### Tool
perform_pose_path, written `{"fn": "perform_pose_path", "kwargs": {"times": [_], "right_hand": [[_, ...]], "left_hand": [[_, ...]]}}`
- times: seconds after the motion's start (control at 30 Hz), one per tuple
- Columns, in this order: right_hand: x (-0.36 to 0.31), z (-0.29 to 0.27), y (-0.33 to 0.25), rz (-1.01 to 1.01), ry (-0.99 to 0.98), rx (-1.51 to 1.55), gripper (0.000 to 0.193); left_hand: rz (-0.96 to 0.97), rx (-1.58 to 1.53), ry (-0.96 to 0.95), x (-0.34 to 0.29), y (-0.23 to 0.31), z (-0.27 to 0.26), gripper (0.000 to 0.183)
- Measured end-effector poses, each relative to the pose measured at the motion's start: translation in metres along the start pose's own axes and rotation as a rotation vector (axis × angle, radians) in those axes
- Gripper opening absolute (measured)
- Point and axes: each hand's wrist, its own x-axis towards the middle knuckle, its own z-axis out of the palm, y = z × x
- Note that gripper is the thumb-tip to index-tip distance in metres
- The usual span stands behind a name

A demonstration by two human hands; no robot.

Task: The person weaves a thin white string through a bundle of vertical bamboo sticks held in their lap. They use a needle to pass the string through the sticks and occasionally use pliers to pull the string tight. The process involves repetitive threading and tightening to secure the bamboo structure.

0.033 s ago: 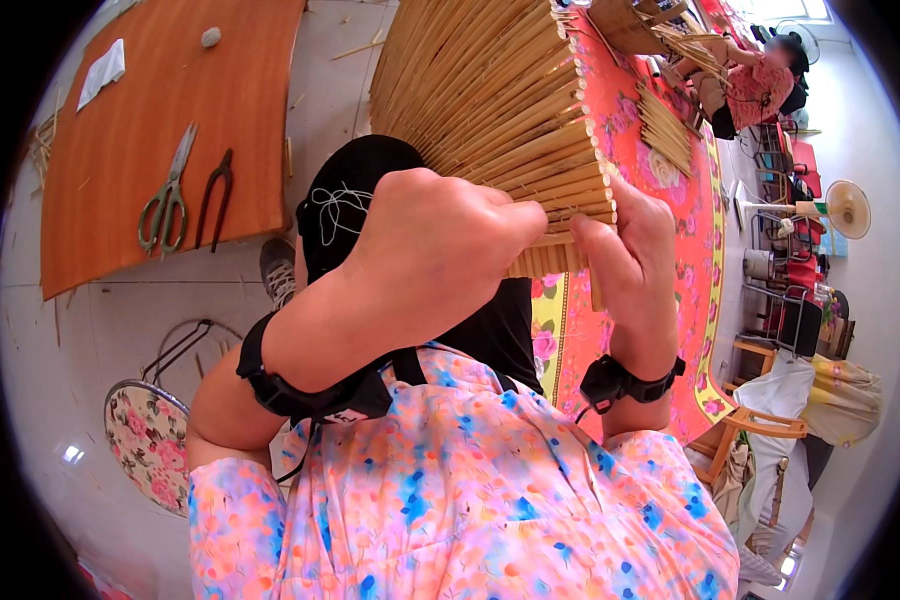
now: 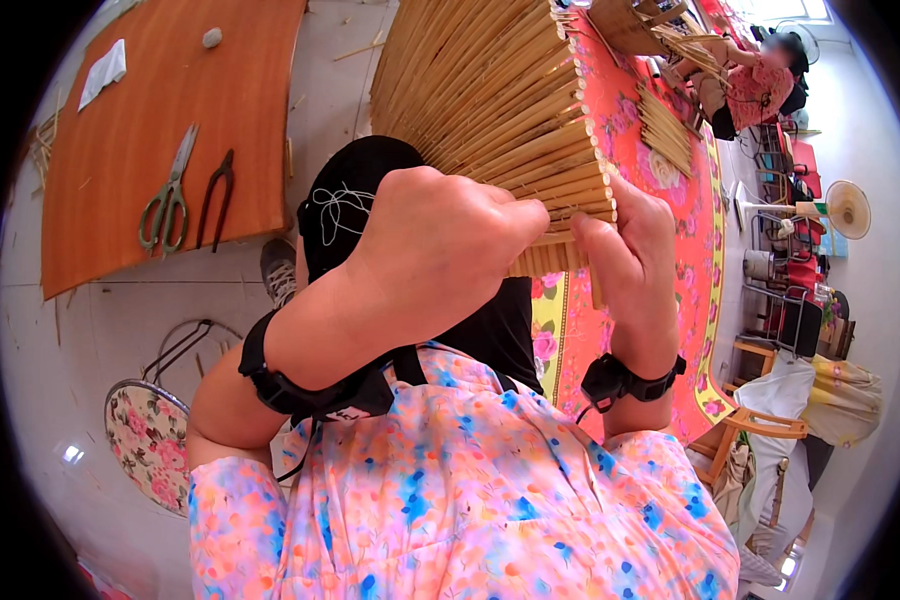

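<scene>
A mat of straw-coloured stalks (image 2: 500,120), bound side by side, slopes away from me with its cut ends along the right edge. At its near right corner, my right hand (image 2: 632,255) is closed on the mat, thumb on the near face and fingers behind the cut ends. My left hand (image 2: 440,228) is a closed fist at the near edge, fingertips against the last stalks. What it pinches is hidden. White thread (image 2: 342,204) lies in loose loops over my black-clad knee (image 2: 370,160), just left of this fist.
On the wooden table (image 2: 235,80) at left lie scissors (image 2: 173,190), dark pliers (image 2: 216,198) and a white cloth (image 2: 103,74). A floral stool (image 2: 148,440) stands below it. Loose stalks (image 2: 663,132) lie on the red floral cloth (image 2: 635,325). Another person (image 2: 760,95) sits far right.
</scene>
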Motion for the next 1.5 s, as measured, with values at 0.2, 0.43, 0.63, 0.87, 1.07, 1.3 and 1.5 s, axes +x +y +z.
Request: {"fn": "perform_pose_path", "kwargs": {"times": [0.2,0.43,0.63,0.87,1.07,1.3,1.5], "right_hand": [[0.001,-0.005,0.016,-0.01,0.02,-0.092,0.019],[0.003,0.0,0.01,0.015,0.044,-0.022,0.023],[0.005,0.002,0.006,0.016,0.027,-0.044,0.024],[0.018,-0.003,0.008,0.031,-0.041,0.016,0.027],[-0.003,0.006,0.036,0.071,-0.051,0.619,0.042],[-0.055,0.068,0.068,-0.075,0.163,0.404,0.068],[-0.031,0.119,0.069,-0.096,0.461,0.303,0.042]], "left_hand": [[-0.166,0.063,-0.049,-0.003,-0.005,-0.037,0.056],[-0.414,1.089,0.324,-0.05,-0.058,-0.136,0.033],[-0.176,-0.075,-0.047,-0.015,0.002,-0.074,0.025],[-0.03,-0.162,-0.132,0.009,-0.013,-0.032,0.012],[-0.034,-0.191,-0.169,0.015,-0.017,-0.04,0.008],[-0.056,-0.21,-0.18,0.013,-0.015,-0.041,0.007],[-0.121,-0.242,-0.151,0.01,-0.01,-0.043,0.009]]}}
